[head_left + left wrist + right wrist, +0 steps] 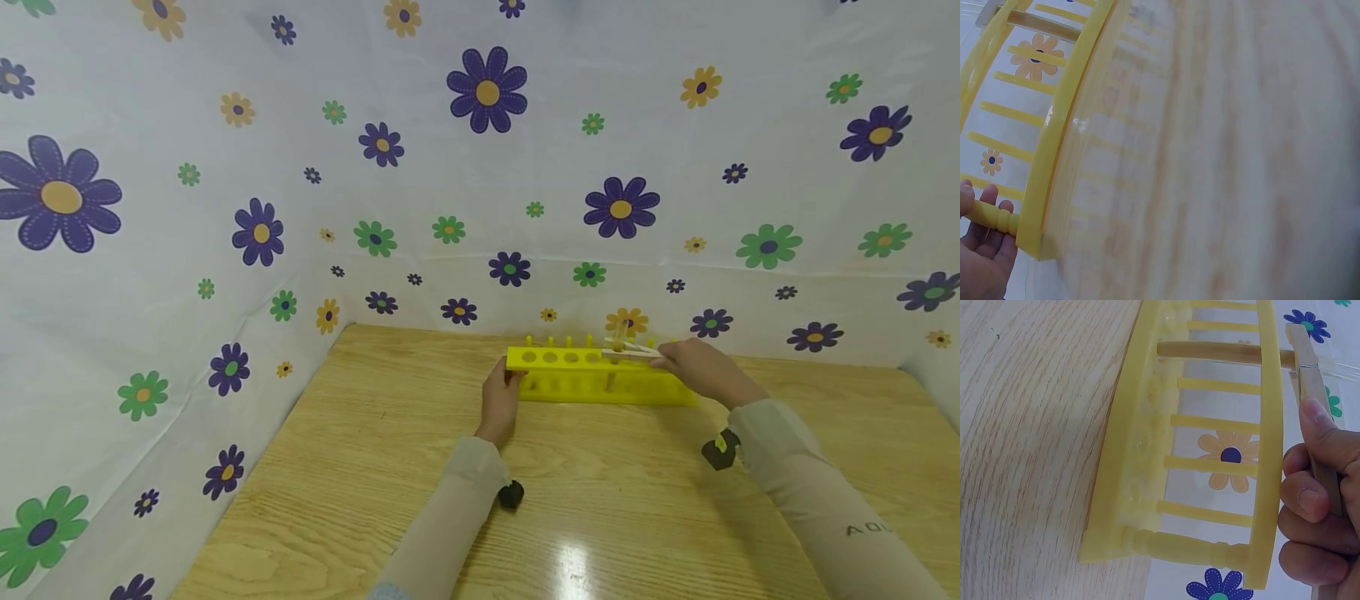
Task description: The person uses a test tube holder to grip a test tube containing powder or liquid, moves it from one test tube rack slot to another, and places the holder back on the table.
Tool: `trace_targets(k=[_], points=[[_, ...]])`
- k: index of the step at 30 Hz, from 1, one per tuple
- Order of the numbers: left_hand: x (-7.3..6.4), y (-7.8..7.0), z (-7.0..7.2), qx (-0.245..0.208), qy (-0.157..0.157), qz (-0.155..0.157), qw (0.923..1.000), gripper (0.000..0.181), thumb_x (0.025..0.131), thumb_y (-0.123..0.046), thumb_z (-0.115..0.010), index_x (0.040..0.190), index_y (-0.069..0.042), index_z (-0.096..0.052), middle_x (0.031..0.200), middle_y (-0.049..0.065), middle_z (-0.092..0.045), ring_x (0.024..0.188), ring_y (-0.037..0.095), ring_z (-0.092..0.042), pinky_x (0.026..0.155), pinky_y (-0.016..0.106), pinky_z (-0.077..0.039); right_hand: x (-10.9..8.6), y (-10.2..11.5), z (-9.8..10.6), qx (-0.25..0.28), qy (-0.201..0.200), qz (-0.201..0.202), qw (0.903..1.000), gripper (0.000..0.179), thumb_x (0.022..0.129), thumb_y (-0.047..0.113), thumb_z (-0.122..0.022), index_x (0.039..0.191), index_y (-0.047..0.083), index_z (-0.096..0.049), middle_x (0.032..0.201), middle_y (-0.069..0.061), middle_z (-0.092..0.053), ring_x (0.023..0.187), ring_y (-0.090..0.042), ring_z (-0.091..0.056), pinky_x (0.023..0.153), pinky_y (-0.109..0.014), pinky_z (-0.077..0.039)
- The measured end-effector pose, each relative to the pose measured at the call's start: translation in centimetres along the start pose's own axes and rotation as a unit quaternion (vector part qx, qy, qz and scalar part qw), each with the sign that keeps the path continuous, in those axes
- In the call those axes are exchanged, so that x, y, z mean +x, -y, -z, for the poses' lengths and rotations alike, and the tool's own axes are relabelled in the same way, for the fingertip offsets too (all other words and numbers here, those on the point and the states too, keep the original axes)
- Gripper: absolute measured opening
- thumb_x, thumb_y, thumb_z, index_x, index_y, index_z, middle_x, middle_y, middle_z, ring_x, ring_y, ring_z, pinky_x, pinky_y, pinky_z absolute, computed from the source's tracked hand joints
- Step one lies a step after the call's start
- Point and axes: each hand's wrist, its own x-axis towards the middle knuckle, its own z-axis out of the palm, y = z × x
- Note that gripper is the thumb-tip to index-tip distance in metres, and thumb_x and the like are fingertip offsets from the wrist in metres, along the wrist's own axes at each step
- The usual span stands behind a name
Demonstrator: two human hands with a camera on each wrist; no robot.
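A yellow test tube rack (540, 366) stands on the wooden table near the back wall. My left hand (498, 402) holds its left end, thumb and fingers around the end post (988, 215). At the rack's other end, my right hand (703, 369) grips a wooden test tube clamp (1311, 381) by its handles. The clamp's jaws are around a glass test tube (1210, 352) just above the top shelf. Brownish liquid fills the tube's lower part, which passes down through a hole to the rack's base. The tube's clear upper end sticks out past the clamp.
Upright drying pegs (568, 342) line the rack's back edge, and several holes in its top shelf hold no tube. Behind it hangs a white flowered sheet (420, 225). The wooden table (360, 467) extends in front and to both sides.
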Motion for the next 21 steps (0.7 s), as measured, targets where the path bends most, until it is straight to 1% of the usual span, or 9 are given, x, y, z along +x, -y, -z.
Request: trace_targets(k=[7, 12, 19, 21], points=[[-0.05, -0.01, -0.02, 0.003, -0.002, -0.011, 0.9999, 0.018, 0.100, -0.014, -0.044, 0.113, -0.009, -0.057, 0.107, 0.008, -0.063, 0.095, 0.019, -0.056, 0.083, 0.032, -0.049, -0.05, 0.25, 0.17, -0.008, 0.000, 0.001, 1.0000, 0.029, 0.096, 0.020, -0.051, 0.072, 0.006, -0.049, 0.060, 0.002, -0.031, 0.056, -0.011, -0.032, 0.061, -0.027, -0.035], [-0.12, -0.09, 0.02, 0.002, -0.004, -0.016, 0.9999, 0.018, 0.100, -0.013, -0.044, 0.112, -0.008, -0.057, 0.107, 0.010, -0.063, 0.095, 0.020, -0.057, 0.082, 0.032, -0.049, -0.08, 0.54, 0.33, -0.012, 0.000, 0.004, 0.9999, 0.028, 0.096, 0.021, -0.051, 0.073, 0.005, -0.053, 0.060, 0.002, -0.033, 0.056, -0.011, -0.033, 0.060, -0.027, -0.035], [-0.06, 0.02, -0.02, -0.001, -0.004, -0.014, 0.9999, 0.018, 0.100, -0.014, -0.044, 0.112, -0.009, -0.056, 0.108, 0.008, -0.063, 0.096, 0.019, -0.057, 0.083, 0.032, -0.049, -0.15, 0.89, 0.61, -0.014, 0.009, 0.003, 0.9998, 0.027, 0.096, 0.022, -0.051, 0.075, 0.005, -0.056, 0.060, 0.002, -0.036, 0.058, -0.011, -0.036, 0.061, -0.027, -0.037], [-0.02, 0.09, -0.02, -0.001, -0.004, -0.015, 0.9999, 0.018, 0.100, -0.014, -0.044, 0.112, -0.009, -0.057, 0.108, 0.009, -0.063, 0.097, 0.021, -0.057, 0.084, 0.033, -0.049, -0.14, 0.93, 0.73, -0.018, 0.014, 0.001, 0.9997, 0.027, 0.096, 0.022, -0.051, 0.078, 0.004, -0.058, 0.061, 0.002, -0.039, 0.059, -0.012, -0.038, 0.062, -0.028, -0.039]])
